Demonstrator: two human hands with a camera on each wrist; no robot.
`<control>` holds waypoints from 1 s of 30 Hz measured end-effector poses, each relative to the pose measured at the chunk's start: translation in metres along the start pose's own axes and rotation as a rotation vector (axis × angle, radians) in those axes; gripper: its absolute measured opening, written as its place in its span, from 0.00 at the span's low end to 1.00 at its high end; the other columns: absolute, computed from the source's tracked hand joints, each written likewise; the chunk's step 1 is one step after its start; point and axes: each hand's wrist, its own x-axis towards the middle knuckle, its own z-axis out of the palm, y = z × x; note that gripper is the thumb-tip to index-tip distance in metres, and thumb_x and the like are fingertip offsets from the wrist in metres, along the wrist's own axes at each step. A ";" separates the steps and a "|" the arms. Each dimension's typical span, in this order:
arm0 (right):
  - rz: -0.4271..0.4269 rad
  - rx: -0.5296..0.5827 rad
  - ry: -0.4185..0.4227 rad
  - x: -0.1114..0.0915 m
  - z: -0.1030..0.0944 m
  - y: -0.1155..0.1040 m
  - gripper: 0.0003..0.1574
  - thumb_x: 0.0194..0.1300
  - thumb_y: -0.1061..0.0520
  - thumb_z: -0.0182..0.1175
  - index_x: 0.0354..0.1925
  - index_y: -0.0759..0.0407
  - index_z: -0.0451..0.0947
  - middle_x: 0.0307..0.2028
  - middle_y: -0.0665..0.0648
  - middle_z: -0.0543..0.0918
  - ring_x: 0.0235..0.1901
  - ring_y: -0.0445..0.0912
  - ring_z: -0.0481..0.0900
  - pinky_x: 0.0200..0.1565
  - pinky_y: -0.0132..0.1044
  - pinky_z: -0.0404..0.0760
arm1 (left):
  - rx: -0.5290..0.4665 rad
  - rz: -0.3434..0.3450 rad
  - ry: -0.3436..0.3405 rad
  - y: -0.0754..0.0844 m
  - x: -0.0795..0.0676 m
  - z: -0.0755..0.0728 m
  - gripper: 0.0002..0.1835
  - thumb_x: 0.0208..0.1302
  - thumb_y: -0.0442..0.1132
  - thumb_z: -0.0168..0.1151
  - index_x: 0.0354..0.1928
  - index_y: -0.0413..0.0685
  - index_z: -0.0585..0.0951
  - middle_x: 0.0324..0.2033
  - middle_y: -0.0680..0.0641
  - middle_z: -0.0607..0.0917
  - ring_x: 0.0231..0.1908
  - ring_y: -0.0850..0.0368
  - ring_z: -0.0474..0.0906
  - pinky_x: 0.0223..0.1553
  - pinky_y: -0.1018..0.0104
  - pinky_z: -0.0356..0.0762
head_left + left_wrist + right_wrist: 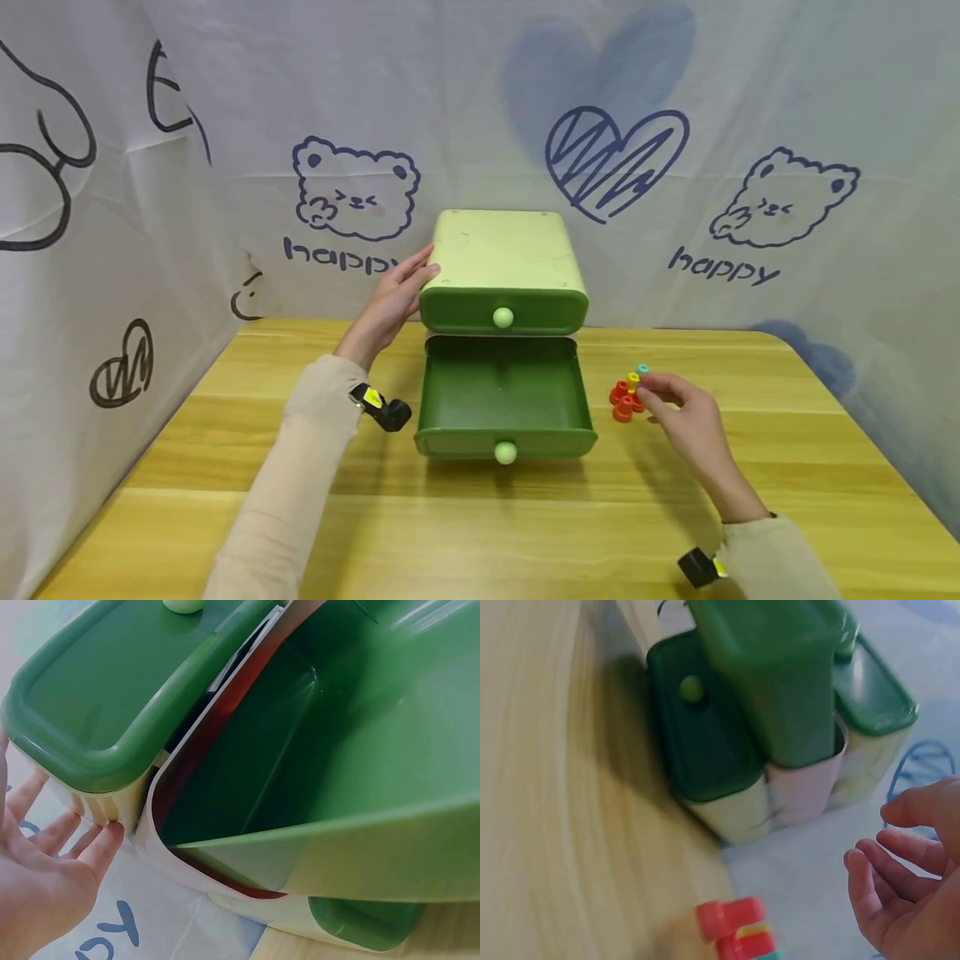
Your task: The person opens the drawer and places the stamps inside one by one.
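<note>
A small drawer cabinet [506, 250] has a pale yellow top and green drawer fronts with round light-green knobs. Its middle drawer [457, 444] is pulled out, with a bare green inside. My left hand [390, 304] rests its spread fingers against the cabinet's upper left side; in the left wrist view, the fingertips [111, 832] touch the wall beside the top drawer [97, 697]. To the right stands a cluster of small flared plastic pieces: red ones [623, 409], a yellow one [633, 379] and a teal one [642, 369]. Beside them hovers my right hand [693, 425], its fingers apart and empty in the right wrist view.
Wood-grain table [480, 533] lies under everything. A white cloth [480, 108] with printed bears and hearts hangs right behind the cabinet and along both sides. The pulled-out drawer juts toward me, and below it a closed bottom drawer [705, 735] shows in the right wrist view.
</note>
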 end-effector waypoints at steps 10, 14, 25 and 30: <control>0.048 -0.035 -0.033 0.017 0.006 0.030 0.22 0.70 0.59 0.58 0.56 0.73 0.75 0.50 0.69 0.80 0.50 0.58 0.77 0.39 0.35 0.83 | 0.002 0.000 0.016 -0.001 0.002 0.001 0.31 0.72 0.45 0.53 0.74 0.56 0.59 0.73 0.48 0.57 0.69 0.52 0.56 0.66 0.56 0.61; 0.047 -0.058 -0.016 0.021 0.008 0.036 0.20 0.68 0.60 0.59 0.53 0.73 0.77 0.48 0.69 0.81 0.48 0.57 0.79 0.35 0.27 0.81 | 0.007 0.003 0.024 -0.001 0.002 0.001 0.31 0.71 0.46 0.54 0.74 0.56 0.60 0.72 0.48 0.58 0.69 0.52 0.57 0.66 0.55 0.62; 0.100 -0.050 -0.059 0.024 0.009 0.044 0.21 0.69 0.61 0.58 0.56 0.73 0.75 0.51 0.70 0.80 0.47 0.57 0.80 0.38 0.31 0.82 | 0.023 -0.005 0.061 0.002 0.002 0.006 0.31 0.71 0.45 0.54 0.74 0.57 0.60 0.70 0.47 0.63 0.66 0.52 0.62 0.64 0.55 0.65; 0.100 -0.034 -0.085 0.025 0.010 0.047 0.21 0.69 0.62 0.58 0.56 0.75 0.74 0.52 0.72 0.79 0.49 0.60 0.79 0.39 0.31 0.82 | 0.017 0.003 0.070 0.001 0.003 0.006 0.31 0.71 0.44 0.54 0.74 0.56 0.60 0.71 0.47 0.62 0.66 0.52 0.63 0.63 0.56 0.66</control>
